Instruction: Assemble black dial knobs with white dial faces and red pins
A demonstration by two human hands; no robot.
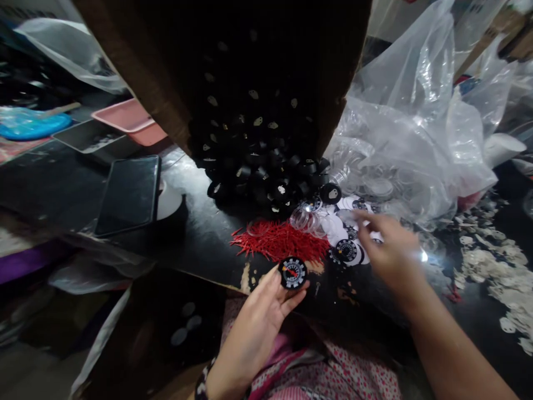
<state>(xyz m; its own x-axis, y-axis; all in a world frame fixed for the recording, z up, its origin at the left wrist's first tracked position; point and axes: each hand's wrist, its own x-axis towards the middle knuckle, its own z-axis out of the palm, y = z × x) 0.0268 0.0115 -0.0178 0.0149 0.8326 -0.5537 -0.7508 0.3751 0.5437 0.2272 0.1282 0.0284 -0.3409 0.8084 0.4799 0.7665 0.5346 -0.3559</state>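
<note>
My left hand [266, 311] is closed around a small round dial gauge [292, 273], face up. The gauge has a black rim, a black-and-white printed face and a red pointer. My right hand [387, 250], blurred by motion, has its thumb and forefinger close together over a pile of printed dial discs [346, 250]. Something pale and see-through shows at those fingertips, too smeared to name. Just beyond the gauge lies a heap of red pointers [278, 240]. Several clear round covers [306, 219] rest at its far edge.
A tipped cardboard box [350, 94] spills black round cases [258, 183] onto the black table [195, 233]. Clear plastic bags [416, 139] and more clear covers stand right. Pale flat pieces [491, 261] lie far right. A tablet [129, 191] and a pink tray [131, 119] are left.
</note>
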